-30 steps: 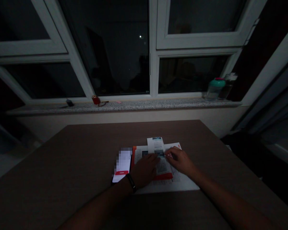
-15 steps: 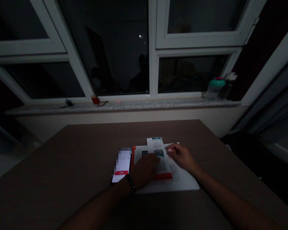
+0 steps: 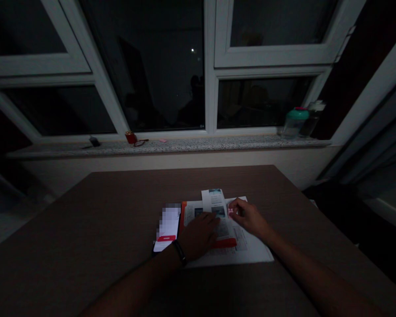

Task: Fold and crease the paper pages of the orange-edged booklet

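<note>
My left hand (image 3: 198, 233), with a dark band on its wrist, lies flat over a printed booklet with orange-red edges (image 3: 227, 243). Its fingers rest on a narrow printed paper strip (image 3: 213, 200) that sticks out past the booklet's far edge. At the strip's right side, my right hand (image 3: 248, 216) is pinched round a small pink piece (image 3: 230, 212), its exact kind too dim to make out. Beneath the booklet is a larger white printed sheet (image 3: 255, 254). A lit phone (image 3: 166, 231) lies left of the booklet, close to my left wrist.
The brown table (image 3: 125, 198) reaches toward a speckled windowsill (image 3: 191, 144). On the sill stand a shaker bottle with a teal lid (image 3: 295, 121), a clear bottle (image 3: 313, 116), a small red container (image 3: 130, 137) and a small dark bottle (image 3: 94, 141).
My right hand has shifted slightly left, bringing the pink piece against the strip's right side. My left hand has stayed in place.
</note>
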`<state>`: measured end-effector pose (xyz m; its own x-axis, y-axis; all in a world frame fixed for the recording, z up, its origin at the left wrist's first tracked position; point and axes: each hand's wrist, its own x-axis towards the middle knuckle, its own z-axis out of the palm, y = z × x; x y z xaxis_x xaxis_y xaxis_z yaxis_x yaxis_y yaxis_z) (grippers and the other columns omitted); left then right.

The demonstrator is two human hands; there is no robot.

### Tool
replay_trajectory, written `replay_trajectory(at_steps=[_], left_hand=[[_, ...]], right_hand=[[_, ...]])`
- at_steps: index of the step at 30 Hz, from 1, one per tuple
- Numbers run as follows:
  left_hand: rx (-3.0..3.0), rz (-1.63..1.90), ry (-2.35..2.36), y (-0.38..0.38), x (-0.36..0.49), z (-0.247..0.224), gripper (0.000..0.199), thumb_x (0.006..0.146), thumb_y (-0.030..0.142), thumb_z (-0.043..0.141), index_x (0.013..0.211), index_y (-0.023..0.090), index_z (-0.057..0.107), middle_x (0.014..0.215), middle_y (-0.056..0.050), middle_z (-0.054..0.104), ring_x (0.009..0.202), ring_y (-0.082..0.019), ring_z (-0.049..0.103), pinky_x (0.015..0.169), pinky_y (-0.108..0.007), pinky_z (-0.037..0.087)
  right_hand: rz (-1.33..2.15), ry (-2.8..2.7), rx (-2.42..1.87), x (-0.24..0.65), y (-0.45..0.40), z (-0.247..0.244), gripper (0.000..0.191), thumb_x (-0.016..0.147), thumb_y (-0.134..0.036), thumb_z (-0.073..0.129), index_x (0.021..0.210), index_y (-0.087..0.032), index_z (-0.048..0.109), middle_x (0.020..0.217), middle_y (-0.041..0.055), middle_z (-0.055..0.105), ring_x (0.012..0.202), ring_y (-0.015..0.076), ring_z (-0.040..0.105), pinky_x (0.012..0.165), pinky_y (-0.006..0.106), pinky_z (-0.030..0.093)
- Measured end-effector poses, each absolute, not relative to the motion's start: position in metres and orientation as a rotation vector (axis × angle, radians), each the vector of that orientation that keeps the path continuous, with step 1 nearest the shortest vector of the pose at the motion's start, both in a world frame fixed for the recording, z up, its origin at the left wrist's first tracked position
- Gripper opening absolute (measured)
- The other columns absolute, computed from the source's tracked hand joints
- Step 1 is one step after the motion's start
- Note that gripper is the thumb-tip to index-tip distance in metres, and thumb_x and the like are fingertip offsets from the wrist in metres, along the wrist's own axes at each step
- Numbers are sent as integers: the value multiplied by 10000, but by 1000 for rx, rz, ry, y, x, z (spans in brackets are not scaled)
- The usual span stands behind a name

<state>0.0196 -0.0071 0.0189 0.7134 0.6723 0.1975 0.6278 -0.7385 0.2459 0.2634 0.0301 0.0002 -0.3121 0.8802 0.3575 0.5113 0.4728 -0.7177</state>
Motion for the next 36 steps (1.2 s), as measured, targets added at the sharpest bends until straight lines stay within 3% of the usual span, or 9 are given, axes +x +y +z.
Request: replay_trajectory(at_steps=[10,22,29,36], left_hand=[[2760,417,1072,-7,20,19,422,936,221,524,1350,211,442,1382,-85,504,1276,-247,448,1060,-430,404],[2732,387,1101,-11,23,26,393,959,260,491,1346,199,466,1388,-98,508,1279,-253,457,1057,-440,409],[2735,422,1089,-11,20,22,444,948,355,542,1360,218,452,1417,-109,483,1288,-281,456,1053,-468,410],[2723,398,1110,-13,21,26,458,942,371,556,1360,208,458,1412,-109,488,1293,-285,448,1055,-465,408]], right_hand=[[629,-1918,-1204,261,39,-6,66,804,-227,600,799,-196,542,703,-13,562,616,142,514,581,247,393],[1067,-1939,-1133,267,32,-8,211,728,-189,665,679,-202,460,672,-37,552,575,120,475,534,214,343],[836,-1905,-1196,263,36,-11,150,775,-201,626,724,-201,485,678,-30,555,594,126,482,554,224,354],[960,-1936,-1182,264,33,-7,203,740,-205,658,679,-201,464,639,-45,521,571,119,468,545,223,347]])
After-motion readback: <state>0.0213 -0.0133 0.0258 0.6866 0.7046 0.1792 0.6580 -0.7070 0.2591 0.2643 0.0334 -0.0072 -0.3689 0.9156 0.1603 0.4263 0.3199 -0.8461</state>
